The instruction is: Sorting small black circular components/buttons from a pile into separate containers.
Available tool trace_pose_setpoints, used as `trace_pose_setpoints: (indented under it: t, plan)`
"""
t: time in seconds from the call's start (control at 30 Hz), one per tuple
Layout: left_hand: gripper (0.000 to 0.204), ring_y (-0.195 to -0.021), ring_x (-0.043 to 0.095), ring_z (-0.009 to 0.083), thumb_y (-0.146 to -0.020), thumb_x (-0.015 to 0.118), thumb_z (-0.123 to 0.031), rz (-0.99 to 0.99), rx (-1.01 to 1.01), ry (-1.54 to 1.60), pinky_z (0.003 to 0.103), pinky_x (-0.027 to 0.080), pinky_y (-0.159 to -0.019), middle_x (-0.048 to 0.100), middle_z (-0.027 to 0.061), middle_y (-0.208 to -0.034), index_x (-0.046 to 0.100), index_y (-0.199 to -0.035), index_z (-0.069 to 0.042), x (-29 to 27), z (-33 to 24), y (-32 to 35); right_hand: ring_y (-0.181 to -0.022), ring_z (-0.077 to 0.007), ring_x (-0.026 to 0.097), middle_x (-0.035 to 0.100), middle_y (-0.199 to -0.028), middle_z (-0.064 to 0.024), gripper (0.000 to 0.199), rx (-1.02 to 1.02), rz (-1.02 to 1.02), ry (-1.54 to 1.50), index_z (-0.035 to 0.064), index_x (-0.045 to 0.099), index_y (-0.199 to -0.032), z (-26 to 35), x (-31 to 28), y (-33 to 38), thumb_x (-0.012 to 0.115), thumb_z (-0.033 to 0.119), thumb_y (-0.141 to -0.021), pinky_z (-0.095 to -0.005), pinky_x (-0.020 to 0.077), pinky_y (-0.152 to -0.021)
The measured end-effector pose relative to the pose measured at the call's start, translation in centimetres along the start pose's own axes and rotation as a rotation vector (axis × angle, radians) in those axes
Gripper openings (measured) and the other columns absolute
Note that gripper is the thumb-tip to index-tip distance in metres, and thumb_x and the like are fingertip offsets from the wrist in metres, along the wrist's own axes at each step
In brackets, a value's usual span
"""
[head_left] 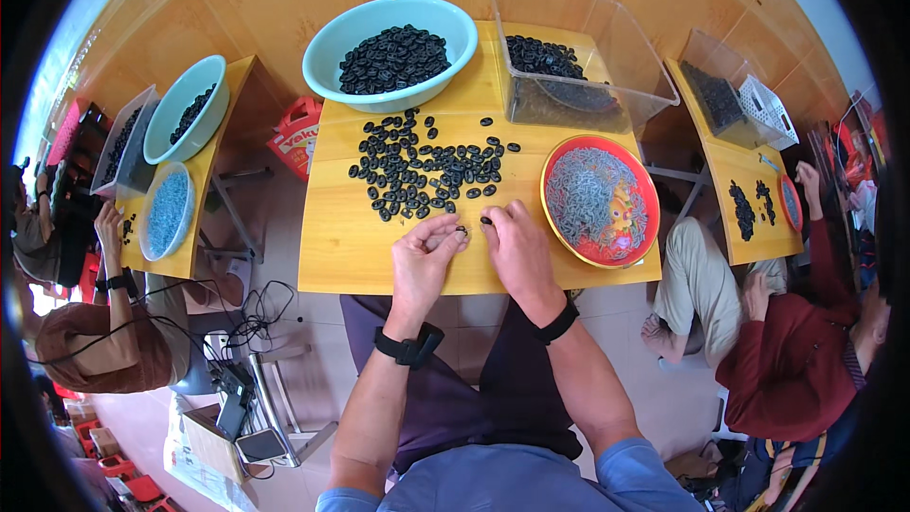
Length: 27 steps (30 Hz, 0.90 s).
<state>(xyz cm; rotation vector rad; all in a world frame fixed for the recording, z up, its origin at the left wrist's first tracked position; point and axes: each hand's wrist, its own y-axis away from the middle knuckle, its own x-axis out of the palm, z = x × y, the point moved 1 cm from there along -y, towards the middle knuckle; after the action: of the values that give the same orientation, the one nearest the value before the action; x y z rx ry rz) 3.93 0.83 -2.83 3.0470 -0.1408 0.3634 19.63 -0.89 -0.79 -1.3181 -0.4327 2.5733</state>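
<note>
My left hand [427,254] pinches a small black oval piece [462,231] between thumb and fingertips, low over the near part of the yellow table [332,251]. Close beside it, my right hand [521,254] is closed on another black oval piece [486,220] at its fingertips. Just beyond both hands lies a loose spread of black oval pieces [422,171] with openings in them. To the right of my right hand, a red bowl with a yellow rim [547,192] holds a heap of small grey pieces [590,192], too fine to make out singly.
At the table's back stand a light blue basin [322,62] full of black pieces and a clear plastic bin [640,57] partly filled with them. People sit at side tables left [223,133] and right [758,171]. Cables [265,308] and a metal stand [275,408] are at lower left.
</note>
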Motion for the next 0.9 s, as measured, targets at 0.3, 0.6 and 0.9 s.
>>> trace_pose_setpoints:
  t: [0.3, 0.6, 0.9]
  plan:
    - [0.022, -0.088, 0.071, 0.0138, -0.093, 0.068, 0.001, 0.044, -0.014, -0.026, 0.025, 0.057, -0.083, 0.073, 0.0125, -0.099, 0.067, -0.114, 0.008, -0.4, 0.1, -0.1, -0.079, -0.0296, 0.064, 0.06, -0.087, -0.0141, 0.027, 0.043, 0.033, -0.152, 0.0007, 0.067, -0.103, -0.3, -0.5, 0.0, 0.077, 0.004, -0.078, -0.0406, 0.051, -0.071]
    - [0.019, -0.087, 0.071, 0.013, -0.092, 0.068, 0.003, 0.057, -0.019, -0.003, 0.025, 0.057, -0.082, 0.073, 0.0094, -0.095, 0.067, -0.111, 0.007, -0.3, 0.1, -0.3, -0.078, -0.0294, 0.065, 0.063, -0.087, -0.0141, 0.02, 0.054, 0.043, -0.138, -0.0004, 0.062, -0.092, -0.5, -0.3, 0.0, 0.077, 0.004, -0.079, -0.04, 0.0513, -0.069]
    - [0.014, -0.081, 0.065, 0.0067, -0.093, 0.071, -0.002, 0.133, -0.024, -0.131, 0.021, 0.053, -0.075, 0.073, 0.0049, -0.091, 0.071, -0.106, 0.004, -0.4, 0.0, -0.1, -0.077, -0.0233, 0.07, 0.071, -0.086, -0.0131, 0.019, 0.051, 0.113, -0.461, -0.0006, 0.062, -0.098, -0.7, -0.6, 1.0, 0.075, 0.003, -0.084, -0.0329, 0.054, -0.067]
